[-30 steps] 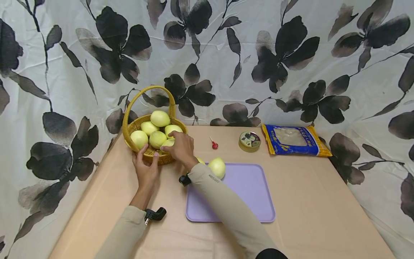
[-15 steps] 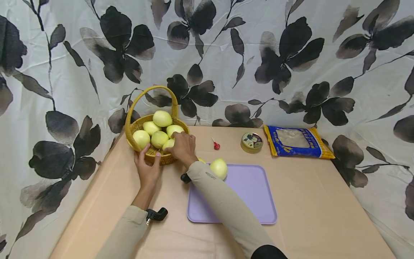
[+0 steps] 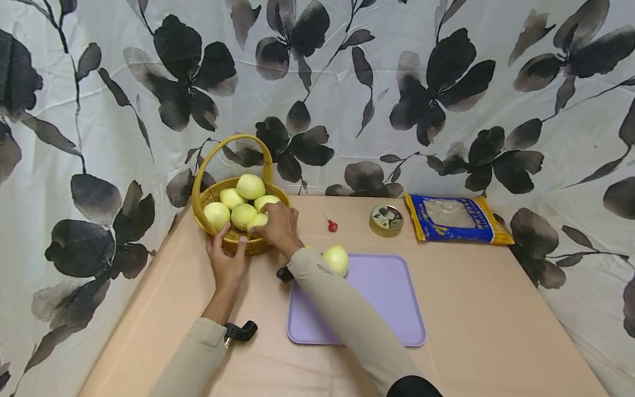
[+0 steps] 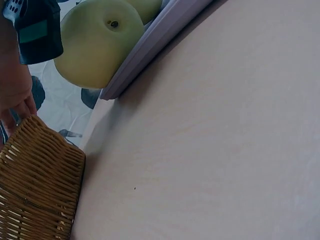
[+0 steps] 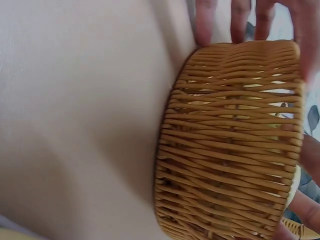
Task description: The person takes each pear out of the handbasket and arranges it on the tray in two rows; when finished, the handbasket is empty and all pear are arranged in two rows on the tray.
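A yellow wicker basket (image 3: 258, 246) with a tall handle stands at the table's back left, holding several pale green apples (image 3: 251, 186). My left hand (image 3: 227, 262) holds the basket at its front, thumb and fingers against the wall and rim. In the right wrist view, the left fingers (image 5: 240, 17) press on the woven side. My right hand (image 3: 280, 229) reaches over the basket's right rim and grips an apple (image 3: 258, 221) at the front right. The fingertips are partly hidden. Another apple (image 3: 335, 260) rests on the purple tray (image 3: 382, 298), with one more mostly hidden behind my right sleeve.
Behind the tray lie a red-wrapped lollipop (image 3: 332, 225), a round tin (image 3: 386, 220) and a blue and yellow packet (image 3: 456, 219). My right forearm crosses above the tray. A floral curtain (image 3: 347, 110) hangs behind the table (image 3: 471, 309).
The top apple in the basket has shifted very slightly to the right. Both hands keep their places at the basket.
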Demonstrator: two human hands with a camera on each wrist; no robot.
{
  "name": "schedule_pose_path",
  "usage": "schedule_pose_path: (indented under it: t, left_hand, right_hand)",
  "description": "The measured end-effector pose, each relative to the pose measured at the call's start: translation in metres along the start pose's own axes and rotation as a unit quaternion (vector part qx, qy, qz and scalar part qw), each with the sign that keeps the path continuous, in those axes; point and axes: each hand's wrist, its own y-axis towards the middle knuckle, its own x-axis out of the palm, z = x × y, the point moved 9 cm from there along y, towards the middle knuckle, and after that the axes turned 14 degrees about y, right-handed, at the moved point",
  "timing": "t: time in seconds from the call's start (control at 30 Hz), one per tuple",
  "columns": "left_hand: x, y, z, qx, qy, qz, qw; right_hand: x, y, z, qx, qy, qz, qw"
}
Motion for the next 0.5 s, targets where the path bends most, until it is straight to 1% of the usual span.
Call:
schedule_pose_path:
  t: [0.17,0.27,0.5]
  left_hand:
    - [0.0,-0.001,0.001,0.0,0.003,0.003,1.0]
    - [0.001,-0.001,0.001,-0.001,0.002,0.002,1.0]
    - [0.002,0.0,0.0,-0.003,0.004,-0.001,1.0]
  right_hand:
    - [-0.01,-0.002,-0.006,-0.02,0.043,0.007,0.9989]
    - [-0.019,-0.004,-0.011,-0.034,0.067,0.009,0.9971]
    - [-0.042,-0.012,-0.017,-0.055,0.099,0.022,0.9933]
